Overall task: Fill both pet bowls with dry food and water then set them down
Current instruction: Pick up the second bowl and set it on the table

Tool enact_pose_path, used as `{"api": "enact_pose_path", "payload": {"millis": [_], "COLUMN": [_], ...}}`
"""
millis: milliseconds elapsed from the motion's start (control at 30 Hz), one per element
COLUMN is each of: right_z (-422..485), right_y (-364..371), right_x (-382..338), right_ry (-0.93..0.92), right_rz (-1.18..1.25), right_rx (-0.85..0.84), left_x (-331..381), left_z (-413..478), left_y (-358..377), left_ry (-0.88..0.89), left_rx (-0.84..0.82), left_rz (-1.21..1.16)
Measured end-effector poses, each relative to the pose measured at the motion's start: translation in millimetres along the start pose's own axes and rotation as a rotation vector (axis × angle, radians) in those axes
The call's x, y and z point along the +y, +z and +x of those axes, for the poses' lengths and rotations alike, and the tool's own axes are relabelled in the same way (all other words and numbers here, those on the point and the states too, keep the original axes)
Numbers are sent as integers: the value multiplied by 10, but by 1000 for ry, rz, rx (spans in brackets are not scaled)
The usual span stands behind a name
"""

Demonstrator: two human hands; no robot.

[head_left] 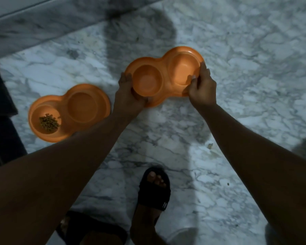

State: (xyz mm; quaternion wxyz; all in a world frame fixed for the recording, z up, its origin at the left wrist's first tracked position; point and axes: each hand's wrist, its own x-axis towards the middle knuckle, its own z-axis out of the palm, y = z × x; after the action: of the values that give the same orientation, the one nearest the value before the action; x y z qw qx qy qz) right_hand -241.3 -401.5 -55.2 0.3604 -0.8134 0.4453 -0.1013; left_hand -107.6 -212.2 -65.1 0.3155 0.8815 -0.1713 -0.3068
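Note:
An orange double pet bowl (164, 75) is held between both hands above the marble floor, tilted toward me, and both its wells look bare. My left hand (128, 96) grips its near left rim. My right hand (200, 84) grips the right end, thumb inside the right well. A second orange double pet bowl (88, 106) lies on the floor to the left. Its left well holds a small heap of dry food (49, 122), and its right well shows nothing inside.
White and grey marble floor (237, 68) all around. A dark piece of furniture (0, 112) stands at the left edge beside the floor bowl. A raised marble ledge (42, 29) runs along the top left. My foot in a black sandal (154, 188) is at bottom centre.

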Motion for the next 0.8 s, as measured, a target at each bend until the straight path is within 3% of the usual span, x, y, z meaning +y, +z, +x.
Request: {"api": "enact_pose_path", "payload": {"millis": [133, 333, 367, 433, 467, 533, 567, 633, 667, 733, 800], "right_z": [-79, -406, -362, -502, -454, -616, -574, -741, -685, -758, -743], "right_y": [-252, -1000, -1481, -1589, -2105, -2257, -2790, -2925, -3377, -3474, -4111], "right_x": [-130, -916, -1450, -1569, -2101, -2226, -2816, -2902, -3462, -3585, -4342], "right_ry": [79, 95, 84, 123, 90, 151, 123, 166, 122, 148, 127], "right_rz": [-8, -9, -11, -21, -14, 3, 0, 12, 17, 39, 39], "right_rx": [-21, -17, 7, -27, 14, -22, 9, -32, 2, -35, -29], "left_x": [232, 957, 1450, 1544, 2121, 2241, 2784, 2847, 3331, 3407, 4033], "left_z": [-120, -688, -799, -953, -1130, -1379, -1572, -1803, -1951, -2034, -2246], "left_y": [-185, -995, -1472, -1609, -2129, -2207, -2739, -2813, -3340, -3455, -4126], "left_ry": [0, -14, 45, 10, 52, 7, 65, 37, 116, 104, 172], "left_rx": [-15, -18, -12, -29, -14, -32, -4, -8, 33, 37, 45], "left_rz": [-5, -27, -51, -76, -95, -112, -111, -126, -138, -130, -106]}}
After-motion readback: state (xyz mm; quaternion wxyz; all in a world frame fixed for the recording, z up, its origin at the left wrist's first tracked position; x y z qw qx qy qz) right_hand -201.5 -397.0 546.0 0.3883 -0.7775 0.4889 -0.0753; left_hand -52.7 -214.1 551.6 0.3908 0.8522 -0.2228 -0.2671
